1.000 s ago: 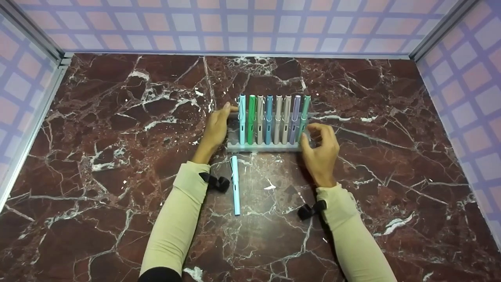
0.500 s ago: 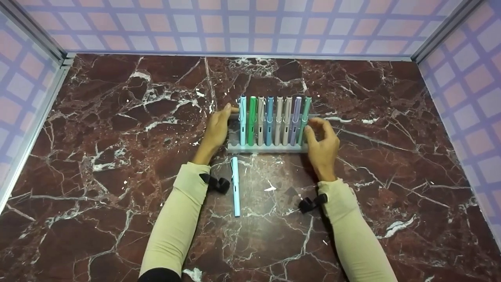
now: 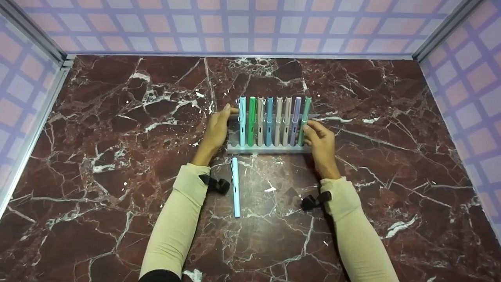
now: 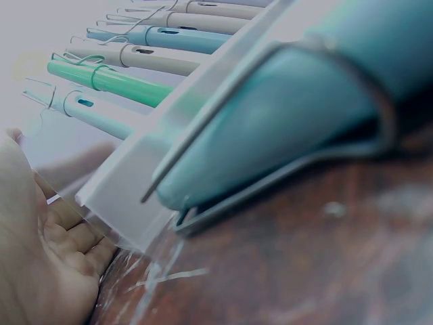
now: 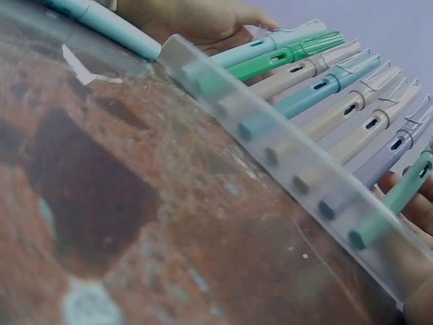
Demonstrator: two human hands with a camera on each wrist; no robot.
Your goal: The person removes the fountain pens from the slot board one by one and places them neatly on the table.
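Note:
A clear pen rack (image 3: 270, 149) holds a row of several capped pens, from a light blue pen (image 3: 242, 121) at the left, past a green pen (image 3: 251, 121), to a teal-green pen (image 3: 305, 121) at the right. My left hand (image 3: 216, 127) grips the rack's left end, its fingers seen behind the clear plastic in the left wrist view. At the other end, my right hand (image 3: 321, 145) holds the rack's right side, fingertips right beside the teal-green pen. A loose light blue pen (image 3: 235, 188) lies in front of the rack, nearest the left wrist.
The rack stands on a dark red marbled table (image 3: 117, 196) with white veins. A checked wall (image 3: 250, 27) rises along the back edge, with checked panels at both sides. Black wrist mounts (image 3: 315, 201) sit on the sleeves.
My right hand has shifted slightly up and closed in around the rack's right end beside the teal-green pen. The left hand and the loose pen have stayed in place.

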